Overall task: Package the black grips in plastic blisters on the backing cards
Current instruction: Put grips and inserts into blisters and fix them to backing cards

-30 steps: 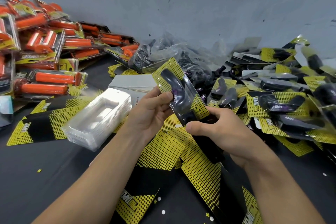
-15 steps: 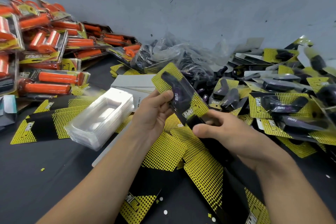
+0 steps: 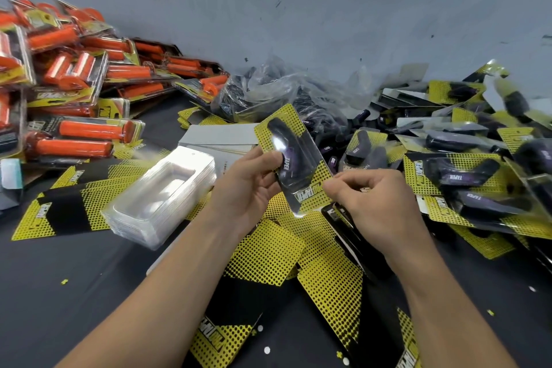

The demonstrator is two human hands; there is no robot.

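1. Held up over the middle of the table: one backing card with a clear blister on its face and a black grip inside, slanting from far left to near right.
2. Left hand wrapped round the pack's left edge, thumb laid on the blister face, fingers curled behind the card. Press firmly there, so that the grip cannot slide while the edges are closed.
3. Right hand pinching the card's near right corner between thumb and forefinger, remaining fingers curled in. Judged as the closing step: seating the card under the blister's rim.
4. Run the pinch along the right edge from near to far, checking that card and blister sit flush and the printed label reads square.
5. Avoid bending the corner; a creased card likely springs out of the rim.
6. Once closed, set down on the finished packs at right.
7. For the next one: stack of empty blisters at left, loose cards near, bag of loose grips far.
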